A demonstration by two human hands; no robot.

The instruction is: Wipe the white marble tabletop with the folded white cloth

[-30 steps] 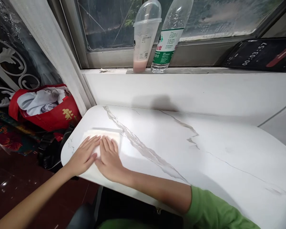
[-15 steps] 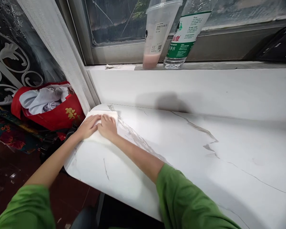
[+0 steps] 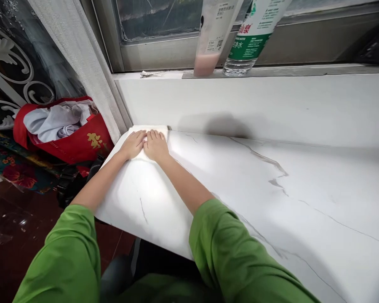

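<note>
A folded white cloth (image 3: 150, 127) lies flat on the white marble-patterned table (image 3: 233, 181), at its far left corner against the wall. My left hand (image 3: 133, 144) rests on the cloth's left part, palm down, fingers stretched out. Beside it my right hand (image 3: 156, 145) presses flat on the cloth, its fingers pointing at the wall. The two hands nearly touch at the thumbs. Much of the cloth is hidden under them.
On the window sill stand a plastic cup (image 3: 208, 42) with pink drink and a water bottle (image 3: 248, 46). Left of the table are a white curtain (image 3: 91, 71) and a red bag (image 3: 78, 145) of clothes. A dark object (image 3: 377, 48) sits at the right.
Both hands and the cloth have moved up and to the right, closer to the wall. The view has tilted slightly down.
</note>
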